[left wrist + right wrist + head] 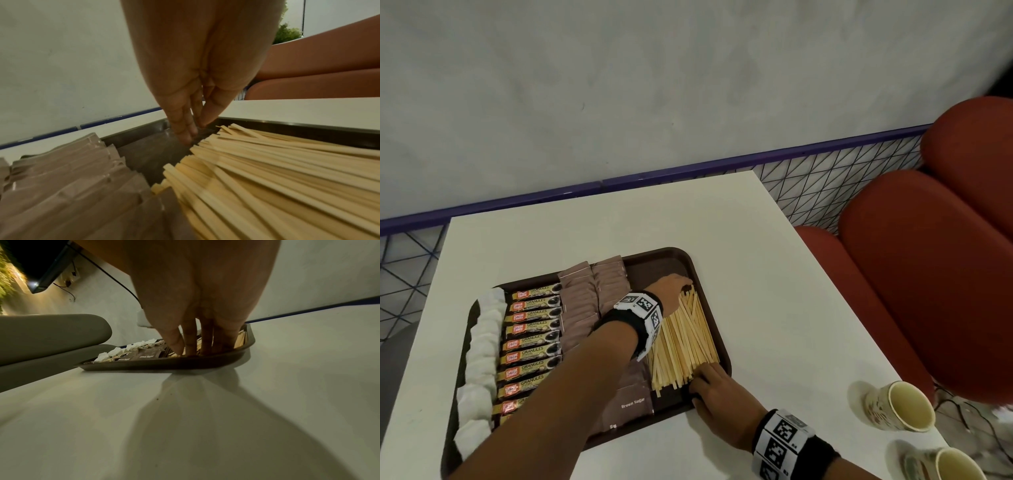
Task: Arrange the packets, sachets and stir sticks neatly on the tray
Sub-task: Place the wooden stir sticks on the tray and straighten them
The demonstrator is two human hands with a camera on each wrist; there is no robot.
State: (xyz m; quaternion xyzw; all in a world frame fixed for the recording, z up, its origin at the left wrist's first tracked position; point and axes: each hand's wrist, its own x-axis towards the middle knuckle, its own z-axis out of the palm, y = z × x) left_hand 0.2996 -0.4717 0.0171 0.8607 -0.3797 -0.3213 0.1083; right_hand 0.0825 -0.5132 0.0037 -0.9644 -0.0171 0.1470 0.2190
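Note:
A dark brown tray (709, 270) lies on the white table. On it, from left to right, are white sachets (482, 339), a column of coffee granule packets (530, 346), brown sugar sachets (582, 301) and a pile of wooden stir sticks (685, 339). My left hand (674, 284) reaches across the tray with straight fingers (185, 129) against the far ends of the stir sticks (277, 170). My right hand (709, 380) has straight fingers (197, 340) pressing on the near ends of the sticks, by the tray (164, 363) rim.
Two paper cups (900, 404) stand at the table's near right corner. A red padded seat (928, 274) runs along the right side. A grey wall and a blue-railed mesh panel (825, 178) lie behind the table (774, 291).

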